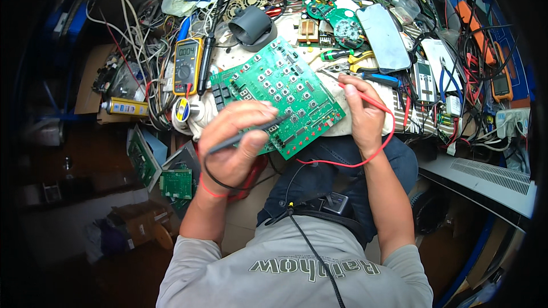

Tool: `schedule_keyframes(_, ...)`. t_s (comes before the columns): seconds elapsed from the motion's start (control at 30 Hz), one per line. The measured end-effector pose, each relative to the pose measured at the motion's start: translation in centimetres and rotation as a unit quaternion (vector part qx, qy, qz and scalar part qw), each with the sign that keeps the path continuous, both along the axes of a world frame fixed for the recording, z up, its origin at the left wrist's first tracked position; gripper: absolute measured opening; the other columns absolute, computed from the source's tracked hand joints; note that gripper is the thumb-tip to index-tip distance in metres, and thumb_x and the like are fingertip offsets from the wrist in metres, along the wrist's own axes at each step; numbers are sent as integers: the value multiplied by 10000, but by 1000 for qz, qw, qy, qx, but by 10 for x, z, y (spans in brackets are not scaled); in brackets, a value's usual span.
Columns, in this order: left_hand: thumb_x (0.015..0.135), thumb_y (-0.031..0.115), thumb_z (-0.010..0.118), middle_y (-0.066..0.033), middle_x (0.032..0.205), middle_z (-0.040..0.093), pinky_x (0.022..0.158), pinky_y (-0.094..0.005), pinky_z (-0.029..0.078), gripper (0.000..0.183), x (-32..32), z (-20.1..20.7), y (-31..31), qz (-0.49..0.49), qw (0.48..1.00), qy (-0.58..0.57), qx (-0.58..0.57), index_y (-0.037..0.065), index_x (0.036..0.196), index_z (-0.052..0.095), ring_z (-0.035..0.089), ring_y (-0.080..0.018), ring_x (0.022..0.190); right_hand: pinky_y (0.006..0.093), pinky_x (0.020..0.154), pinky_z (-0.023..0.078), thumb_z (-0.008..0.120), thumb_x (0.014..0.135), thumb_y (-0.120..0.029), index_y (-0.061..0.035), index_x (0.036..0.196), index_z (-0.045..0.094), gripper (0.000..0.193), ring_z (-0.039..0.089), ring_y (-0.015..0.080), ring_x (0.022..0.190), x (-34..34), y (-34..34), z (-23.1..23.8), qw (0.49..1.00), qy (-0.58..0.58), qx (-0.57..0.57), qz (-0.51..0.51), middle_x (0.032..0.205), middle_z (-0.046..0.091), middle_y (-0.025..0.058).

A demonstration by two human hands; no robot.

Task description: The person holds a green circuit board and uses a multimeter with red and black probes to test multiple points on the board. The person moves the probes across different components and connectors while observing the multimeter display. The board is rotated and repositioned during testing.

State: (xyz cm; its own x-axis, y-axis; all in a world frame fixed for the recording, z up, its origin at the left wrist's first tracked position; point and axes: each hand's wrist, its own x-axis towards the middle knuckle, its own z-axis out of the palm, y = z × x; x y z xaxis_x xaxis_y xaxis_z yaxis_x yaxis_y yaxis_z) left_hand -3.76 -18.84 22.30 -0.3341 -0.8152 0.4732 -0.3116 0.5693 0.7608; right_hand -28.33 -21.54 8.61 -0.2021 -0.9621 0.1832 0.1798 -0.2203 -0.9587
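The left hand (pixel 234 142) is curled tightly around a black test probe (pixel 248 135), pinched between thumb and fingers like a pen. The probe's tip points toward two o'clock and lands on the large green circuit board (pixel 279 94), near its lower edge. A black lead (pixel 212 179) loops down from the rear of the probe and round the wrist, which also carries a thin red band.

The right hand (pixel 362 117) sits at three o'clock from the board, its fingers closed narrowly on a red test probe (pixel 365 98). The probe runs toward ten o'clock, and its tip meets the board's right edge. Its red lead (pixel 371 151) arcs around the hand and back under the wrist toward the lap.

The board lies tilted on a pale cloth at the bench's near edge, just above the person's knees, with rows of small push-buttons across its face and a line of red parts along the lower edge.

At ten o'clock from the board stands a yellow multimeter (pixel 186 65), near but apart. At twelve o'clock rests a grey cylindrical holder (pixel 252 25). A round green board (pixel 345 25) lies at one o'clock, with yellow-handled pliers (pixel 357 60) between it and the right hand.
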Motion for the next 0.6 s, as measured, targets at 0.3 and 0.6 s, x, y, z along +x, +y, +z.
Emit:
schedule_keyframes(0.3,866,244,794,-61,870,622,693,-384,493,219,-67,-33,51,-26,968,-243,-65,83,887,647,634,-257,770,558,1126,440,611,942,-227,-43,1301,662,406,629,415,1279,-43,82,77,854,419,-290,100,1313,699,179)
schedule_keyframes(0.6,840,318,805,-85,927,655,757,-409,523,283,-83,-48,53,-69,980,-187,-25,87,949,683,665,-278,888,603,1175,366,634,1040,-262,-108,991,625,162,637,418,1261,-59,119,85,830,502,-240,-31,1250,706,125)
